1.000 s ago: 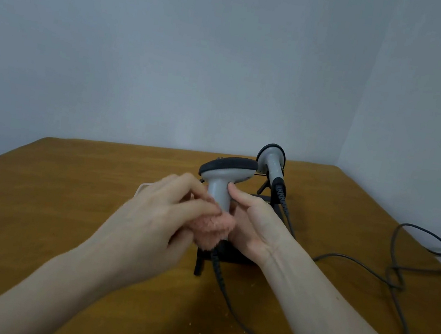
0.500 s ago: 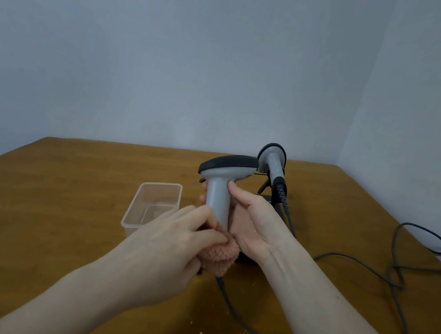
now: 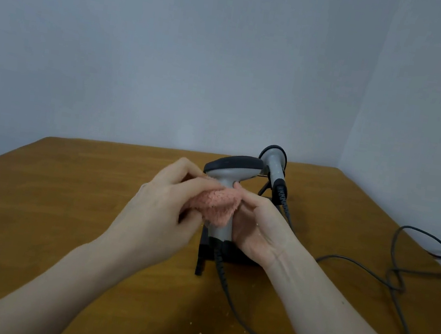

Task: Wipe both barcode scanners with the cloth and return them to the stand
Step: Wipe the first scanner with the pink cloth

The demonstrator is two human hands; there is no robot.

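While the near scanner (image 3: 228, 173) is held upright above the black stand (image 3: 232, 255) with its coiled cable (image 3: 222, 274) trailing down to the desk (image 3: 39, 198), the main risk looks like a slip: the right hand (image 3: 256, 225) grips only the grey handle from the right side, and any hard rubbing by the cloth (image 3: 215, 204) could twist the scanner round in that grip. A dropped scanner would probably land on the stand or knock the second scanner (image 3: 274, 160), which sits in the stand just behind and to the right. The cable could also snag on the stand's front edge if the scanner is lifted or turned, since it hangs just in front of it. The loose grey cable (image 3: 396, 276) lying looped on the desk to the right is well apart from the hands.

The left hand (image 3: 162, 209) comes in from the left with its fingers curled, pinching the pink cloth against the upper part of the handle just below the dark head. The right hand is wrapped round the handle, thumb tip reaching up to the neck beside the cloth. Both forearms reach forward, converging on the scanner.
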